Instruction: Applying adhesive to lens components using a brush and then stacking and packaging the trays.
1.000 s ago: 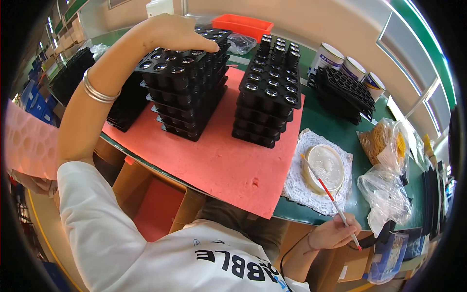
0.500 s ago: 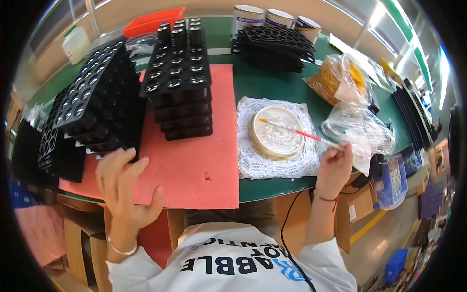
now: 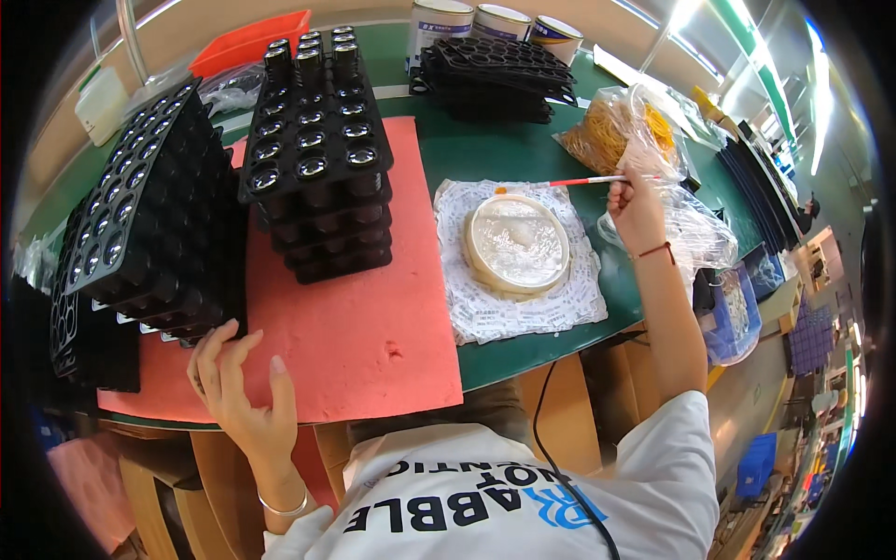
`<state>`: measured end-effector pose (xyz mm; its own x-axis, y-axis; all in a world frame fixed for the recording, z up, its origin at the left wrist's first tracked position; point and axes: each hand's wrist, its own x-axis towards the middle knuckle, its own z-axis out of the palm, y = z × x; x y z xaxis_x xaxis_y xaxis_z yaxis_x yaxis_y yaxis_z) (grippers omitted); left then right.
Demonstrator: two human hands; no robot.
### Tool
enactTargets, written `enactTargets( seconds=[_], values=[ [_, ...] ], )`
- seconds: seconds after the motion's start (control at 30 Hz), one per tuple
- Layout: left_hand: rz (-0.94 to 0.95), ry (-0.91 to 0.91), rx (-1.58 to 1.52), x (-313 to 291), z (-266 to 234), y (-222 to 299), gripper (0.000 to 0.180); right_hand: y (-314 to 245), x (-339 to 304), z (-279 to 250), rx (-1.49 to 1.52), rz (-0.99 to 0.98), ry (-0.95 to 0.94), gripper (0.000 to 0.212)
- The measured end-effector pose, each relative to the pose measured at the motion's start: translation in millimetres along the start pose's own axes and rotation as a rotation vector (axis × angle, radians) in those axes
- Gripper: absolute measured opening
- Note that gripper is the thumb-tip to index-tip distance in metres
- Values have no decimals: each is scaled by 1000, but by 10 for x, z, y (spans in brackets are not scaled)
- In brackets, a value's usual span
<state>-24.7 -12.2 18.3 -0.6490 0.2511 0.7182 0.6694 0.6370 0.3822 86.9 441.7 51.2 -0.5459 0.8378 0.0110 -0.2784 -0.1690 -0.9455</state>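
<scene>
My left hand [image 3: 245, 399] curls loosely, holding nothing, near the left tray stack [image 3: 177, 233]; beyond, the round dish [image 3: 472, 254] rests on paper [image 3: 509, 319]; my right hand [image 3: 637, 211] pinches the thin brush [image 3: 573, 181] by its far rim; seemingly brush-loading, calling for a light, steady dip.

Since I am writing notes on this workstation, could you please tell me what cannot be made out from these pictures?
All in the head view:
- Contents of the middle stack's lower trays: covered by trays above.
- Lower sides of the cans: hidden by loose black trays.
- Right hand's exact grip on the brush: fingers overlap, too small.
- Whether the left hand touches the left stack: fingertips overlap its base.
</scene>
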Motion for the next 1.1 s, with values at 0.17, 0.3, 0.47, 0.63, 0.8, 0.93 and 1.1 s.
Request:
enactTargets(
  seconds=[0.17, 0.3, 0.47, 0.63, 0.8, 0.93, 1.1],
  values=[
    [-16, -32, -102, 12, -14, -35, 21, 131, 209, -34, -159, 138, 44, 24],
    [-32, -38, -149, 26, -52, -59, 19, 161, 272, -41, -354, 194, 85, 36],
    [-62, -21, -202, 9, -41, -108, 17, 2, 137, 10, -781, 212, 97, 65],
    [-62, 1, -214, 17, -40, -87, 15, -31, -166, 23, -1037, -146, 92, 59],
    [-136, 120, -236, 0, -66, -70, 12, 156, -675, 156, -1089, -410, 22, 45],
    [-221, 253, -192, -85, -11, -155, 45, 288, -1267, 413, -1075, -460, -151, 31],
    [-372, 345, -70, -33, -136, -186, 72, 474, -1851, 669, -966, -730, -496, 12]
  ],
)
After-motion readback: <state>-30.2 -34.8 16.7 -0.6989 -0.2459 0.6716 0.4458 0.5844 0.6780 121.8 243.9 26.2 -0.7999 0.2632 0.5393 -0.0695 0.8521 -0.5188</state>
